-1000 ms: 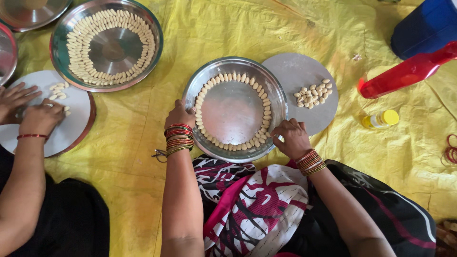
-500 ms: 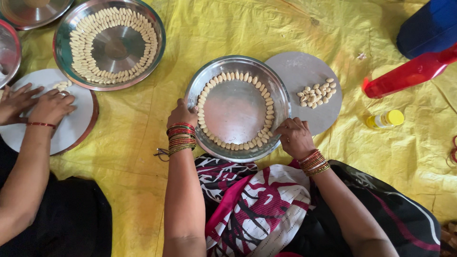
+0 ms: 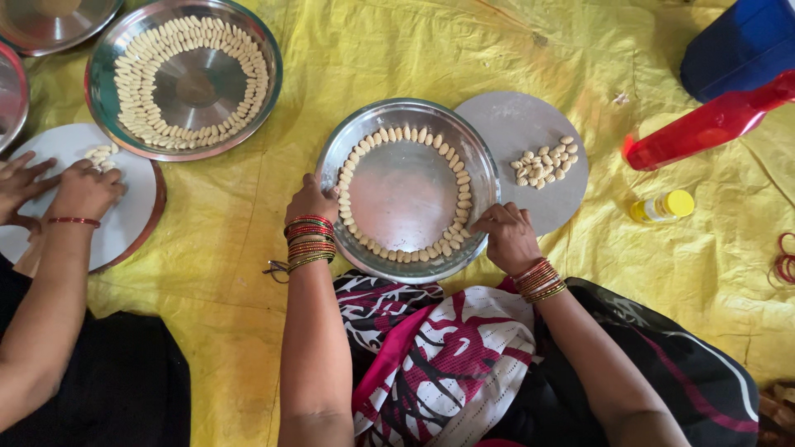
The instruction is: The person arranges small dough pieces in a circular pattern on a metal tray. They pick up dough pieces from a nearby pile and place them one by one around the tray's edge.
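Steel plate (image 3: 407, 192) lies on the yellow sheet (image 3: 364, 58) just in front of your knees, with a ring of small pale dough pieces (image 3: 460, 186) lining its inner wall. Your left hand (image 3: 311, 201) curls over the near-left rim, steadying it. Your right hand (image 3: 507, 236) rests at the near-right rim, fingers pinched close; whether they hold a piece, you cannot tell. The ring looks nearly closed at that spot. Set each piece touching its neighbour and angled like the rest, and keep the left hand firm so the plate does not turn. Loose pieces (image 3: 546, 162) wait on the grey disc (image 3: 513, 124) just beside the plate. At left, another person's hands (image 3: 83, 189) work on a white disc (image 3: 132, 211).
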